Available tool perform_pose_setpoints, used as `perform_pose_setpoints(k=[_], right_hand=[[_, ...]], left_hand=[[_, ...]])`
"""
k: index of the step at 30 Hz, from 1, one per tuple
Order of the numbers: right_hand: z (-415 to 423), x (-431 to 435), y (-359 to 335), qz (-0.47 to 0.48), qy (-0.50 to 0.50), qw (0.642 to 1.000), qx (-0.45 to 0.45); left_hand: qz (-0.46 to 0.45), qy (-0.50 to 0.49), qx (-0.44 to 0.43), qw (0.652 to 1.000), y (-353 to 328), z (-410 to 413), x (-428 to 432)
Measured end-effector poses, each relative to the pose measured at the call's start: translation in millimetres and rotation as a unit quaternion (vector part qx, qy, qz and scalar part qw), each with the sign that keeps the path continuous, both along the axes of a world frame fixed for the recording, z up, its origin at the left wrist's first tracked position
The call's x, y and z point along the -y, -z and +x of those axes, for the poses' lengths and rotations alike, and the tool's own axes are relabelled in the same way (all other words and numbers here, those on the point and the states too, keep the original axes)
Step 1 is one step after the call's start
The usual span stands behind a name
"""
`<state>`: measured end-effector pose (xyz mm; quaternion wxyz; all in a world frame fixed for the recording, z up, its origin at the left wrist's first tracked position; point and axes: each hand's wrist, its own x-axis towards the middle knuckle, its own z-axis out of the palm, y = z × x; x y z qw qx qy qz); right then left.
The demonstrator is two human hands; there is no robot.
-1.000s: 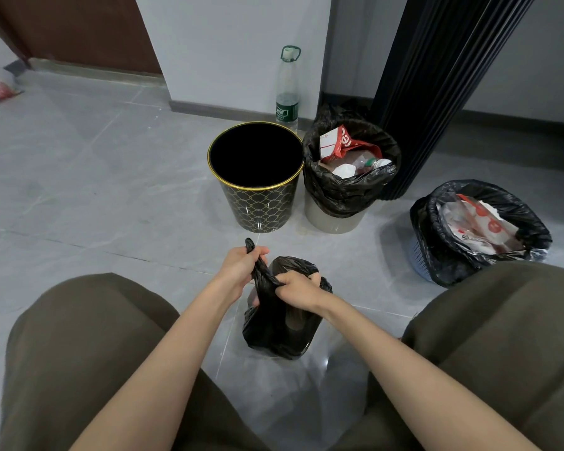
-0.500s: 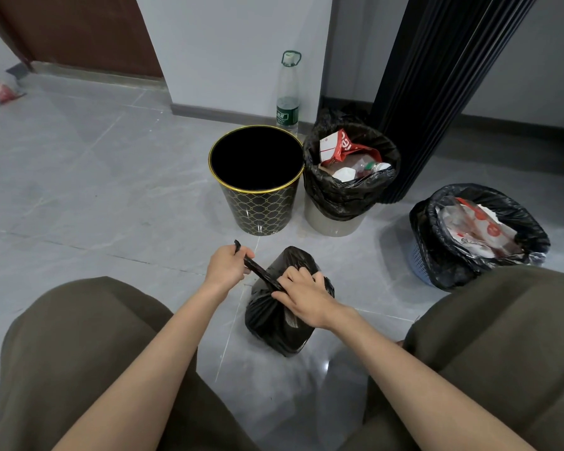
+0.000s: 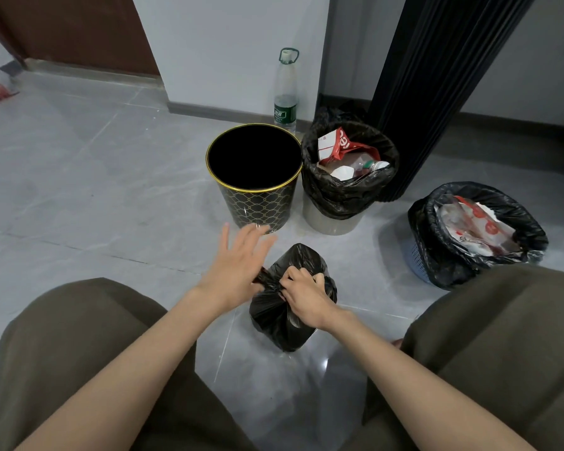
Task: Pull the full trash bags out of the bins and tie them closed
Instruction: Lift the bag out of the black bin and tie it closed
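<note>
1. The black bag [image 3: 284, 320] sits on the glossy grey floor [image 3: 95, 190] between the person's knees, out of any bin, its crinkled, shiny plastic bulging round below a gathered neck
2. The right hand [image 3: 303, 297] has its fingers curled tight around that neck
3. The left hand [image 3: 238, 265], at 9 o'clock from the right, lies flat with its fingers straight and spread, palm over the twisted tail of plastic and clasping nothing
4. At 11 o'clock from the bag stands a round black bin [image 3: 258, 203] with a gold rim and gold lattice pattern, its inside showing only darkness
5. At 1 o'clock, just beside that one, a smooth pale bin [image 3: 332, 219] wears a black liner [image 3: 339, 193] folded over its rim, holding a red-and-white packet [image 3: 339, 144] among other rubbish
6. At 2 o'clock a blue mesh bin [image 3: 415, 258] has a wrinkled liner bag [image 3: 453, 265] full of crumpled white-and-red wrappers [image 3: 476, 222]
7. At 12 o'clock a tall clear bottle [image 3: 285, 92] stands upright by the wall
</note>
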<state>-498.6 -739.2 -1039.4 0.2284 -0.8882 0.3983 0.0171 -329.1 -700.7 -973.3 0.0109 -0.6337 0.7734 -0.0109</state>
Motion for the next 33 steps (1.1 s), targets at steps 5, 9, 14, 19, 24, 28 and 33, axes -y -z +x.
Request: perform_pose_setpoints(k=[5,9,14,19,24,28,33], right_hand=[[-3,-1,-2,0.013,-0.004,1.000,0.017],[-9,-2,-2,-0.012,-0.026,1.000,0.011],[-13,-5,-6,-0.046,-0.048,0.998,0.006],[-12,-2,0,-0.046,-0.030,0.998,-0.012],[-9,2,2,-0.017,-0.004,1.000,0.010],[-7,4,2,-0.010,0.011,1.000,0.023],[-8,2,4,-0.017,0.016,0.999,0.035]], left_hand=[[0.197,0.002,0.089,0.976,25,-9,-9],[0.346,-0.134,-0.249,0.894,11,-17,4],[0.393,-0.372,-0.539,0.646,1,-21,9],[0.331,-0.442,-0.768,0.324,18,-28,10],[0.225,-0.407,-0.684,0.562,30,-36,3],[0.138,-0.198,-0.174,0.955,35,-32,-5],[0.089,-0.060,0.036,0.994,32,-39,-8]])
